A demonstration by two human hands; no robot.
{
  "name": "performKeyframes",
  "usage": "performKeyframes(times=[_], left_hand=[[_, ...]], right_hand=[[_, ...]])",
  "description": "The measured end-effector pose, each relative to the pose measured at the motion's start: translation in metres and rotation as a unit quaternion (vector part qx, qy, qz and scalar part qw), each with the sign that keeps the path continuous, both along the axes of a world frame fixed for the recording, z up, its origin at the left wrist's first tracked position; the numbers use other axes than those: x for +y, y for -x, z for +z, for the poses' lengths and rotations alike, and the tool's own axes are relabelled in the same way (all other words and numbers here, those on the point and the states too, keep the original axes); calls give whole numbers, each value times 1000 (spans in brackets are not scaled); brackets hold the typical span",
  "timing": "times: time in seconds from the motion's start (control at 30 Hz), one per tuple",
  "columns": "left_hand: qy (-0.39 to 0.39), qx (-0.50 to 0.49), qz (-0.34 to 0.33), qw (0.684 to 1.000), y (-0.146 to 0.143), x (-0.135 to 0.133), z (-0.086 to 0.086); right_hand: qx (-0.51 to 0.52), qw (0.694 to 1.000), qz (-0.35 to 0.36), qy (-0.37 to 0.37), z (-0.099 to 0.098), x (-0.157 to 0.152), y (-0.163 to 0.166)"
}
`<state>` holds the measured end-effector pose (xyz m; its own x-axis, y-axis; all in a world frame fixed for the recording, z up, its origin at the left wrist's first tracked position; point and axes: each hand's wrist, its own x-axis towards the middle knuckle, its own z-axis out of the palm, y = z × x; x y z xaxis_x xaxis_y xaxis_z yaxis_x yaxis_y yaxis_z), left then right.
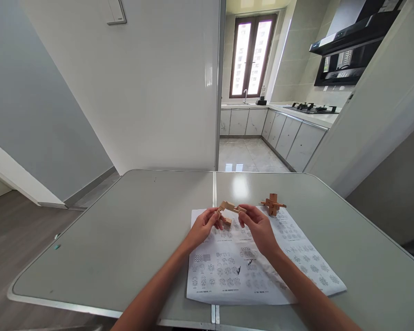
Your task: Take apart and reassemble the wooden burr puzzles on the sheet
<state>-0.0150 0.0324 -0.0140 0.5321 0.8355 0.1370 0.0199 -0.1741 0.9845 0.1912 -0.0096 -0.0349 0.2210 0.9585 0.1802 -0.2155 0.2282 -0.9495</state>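
The grey table (124, 239) fills most of what I see, with a metal seam running down its middle towards me. Across that seam, on the near half, lies a printed sheet (296, 257) covered in rows of small diagrams. Both my forearms reach over it. My left hand (203, 226) and right hand (258, 226) are raised just above the sheet's far edge, close together. At the sheet's far right corner stands a wooden cross (273, 204), apart from my fingers. Between my hands I hold a notched wooden bar (230, 207), my left fingertips pinching its left end and my right fingertips pinching its right end. A smaller block (226, 221) sits just under the bar by my left fingers; I cannot tell whether it is joined to it.
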Motion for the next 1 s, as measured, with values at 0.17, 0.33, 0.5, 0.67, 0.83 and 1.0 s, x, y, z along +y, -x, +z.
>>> performKeyframes(times=[0.17, 0.33, 0.5, 0.67, 0.83, 1.0], left_hand=[[-149, 139, -15, 979, 1, -4, -8], [-255, 230, -53, 938, 3, -5, -13], [-347, 257, -55, 900, 7, 0, -16], [-398, 256, -38, 880, 11, 4, -16], [-380, 256, -13, 889, 12, 4, -16], [-335, 255, 85, 903, 10, 14, -25]], right_hand=[[65, 997, -43, 22, -3, 6, -7], [66, 997, -34, 34, -3, 6, -6], [58, 997, -23, 34, -3, 5, -3], [60, 998, -13, 33, -1, 4, -3], [49, 998, -19, 36, -1, 4, -2], [30, 998, -19, 42, 0, 4, -2]])
